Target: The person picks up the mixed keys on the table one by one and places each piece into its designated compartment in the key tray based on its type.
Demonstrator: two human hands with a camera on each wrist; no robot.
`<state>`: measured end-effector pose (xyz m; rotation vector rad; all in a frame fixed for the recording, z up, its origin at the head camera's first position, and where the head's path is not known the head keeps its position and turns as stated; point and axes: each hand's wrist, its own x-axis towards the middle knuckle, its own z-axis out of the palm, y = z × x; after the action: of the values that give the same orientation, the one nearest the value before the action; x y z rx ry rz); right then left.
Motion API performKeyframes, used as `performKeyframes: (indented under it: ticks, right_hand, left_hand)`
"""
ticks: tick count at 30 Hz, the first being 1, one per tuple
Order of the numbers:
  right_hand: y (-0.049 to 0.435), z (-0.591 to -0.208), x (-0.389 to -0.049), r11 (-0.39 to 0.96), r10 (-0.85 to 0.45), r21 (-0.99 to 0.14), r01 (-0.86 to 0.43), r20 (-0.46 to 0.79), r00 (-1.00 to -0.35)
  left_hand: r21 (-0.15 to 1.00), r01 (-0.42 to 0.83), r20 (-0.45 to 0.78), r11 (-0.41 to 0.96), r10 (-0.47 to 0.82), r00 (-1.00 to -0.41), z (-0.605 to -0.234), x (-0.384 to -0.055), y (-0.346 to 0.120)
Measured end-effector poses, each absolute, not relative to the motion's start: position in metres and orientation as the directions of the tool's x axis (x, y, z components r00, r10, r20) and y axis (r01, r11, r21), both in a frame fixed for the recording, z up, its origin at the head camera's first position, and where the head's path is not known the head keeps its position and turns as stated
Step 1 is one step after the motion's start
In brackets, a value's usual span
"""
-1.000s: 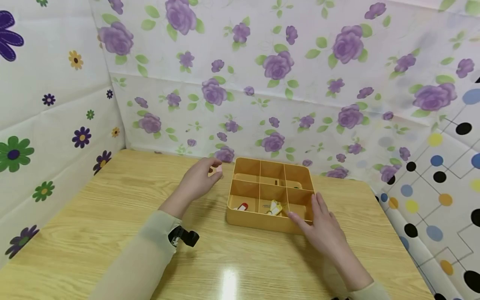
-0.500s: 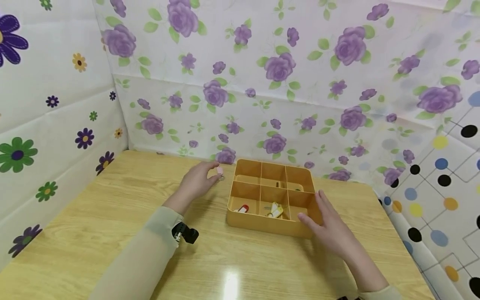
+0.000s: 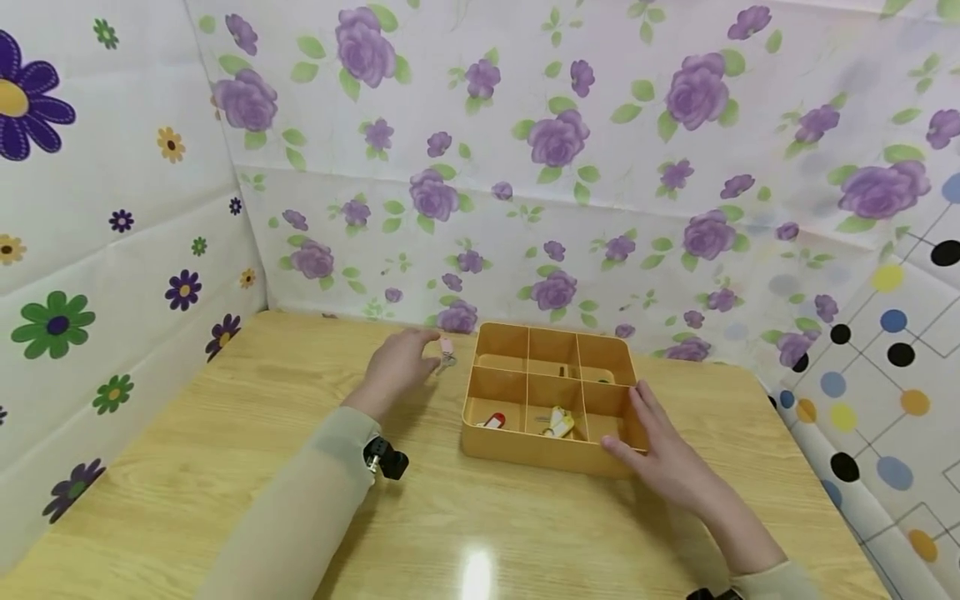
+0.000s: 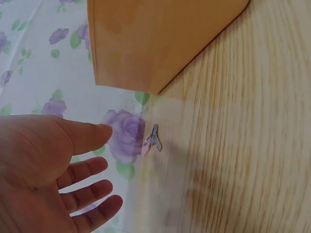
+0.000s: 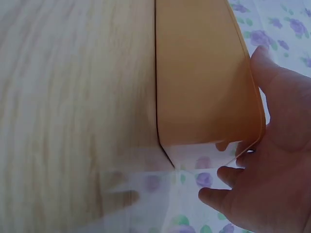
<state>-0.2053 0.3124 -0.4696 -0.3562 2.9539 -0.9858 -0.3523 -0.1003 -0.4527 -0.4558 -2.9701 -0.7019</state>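
My left hand (image 3: 397,364) is just left of the organizer box, its thumb and fingers apart. Beside its fingertips lies a key with a pink tag (image 3: 447,350); in the left wrist view the key (image 4: 155,138) shows clear of the hand (image 4: 63,174). My right hand (image 3: 660,450) is at the front right corner of the yellow-orange box (image 3: 540,452), thumb by the front rim and fingers along the right side. In the right wrist view the fingers of this hand (image 5: 272,141) look fairly straight around the corner.
The box has several compartments. A red-tagged key (image 3: 492,421) lies in the front left one, yellow-tagged keys (image 3: 558,423) in the front middle. Small dark items (image 3: 562,372) show in the back row. A flowered cloth (image 3: 480,167) stands behind the wooden table (image 3: 420,533).
The pink tag was between my left thumb and fingers a second ago; now the fingers are apart from it and the key shows. My right hand has shifted slightly right along the box.
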Motion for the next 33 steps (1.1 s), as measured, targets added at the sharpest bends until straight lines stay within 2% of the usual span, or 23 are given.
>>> performKeyframes:
  ticks: [8,14,33]
  right_hand:
    - [0.308,-0.470,-0.204,0.788,-0.176,-0.593,-0.168,0.044,-0.983]
    - [0.301,-0.471,-0.201,0.815,-0.154,-0.556,-0.164,0.064,-0.986]
    - [0.296,-0.471,-0.198,0.823,-0.130,-0.549,-0.148,0.071,-0.989]
  left_hand:
    - [0.572,0.244,0.030,0.783,0.278,-0.960,-0.459,-0.362,-0.107]
    - [0.614,0.193,0.013,0.766,0.235,-0.972,-0.471,-0.369,-0.106]
    - [0.458,0.202,0.092,0.866,0.180,-0.979,-0.479,-0.379,-0.085]
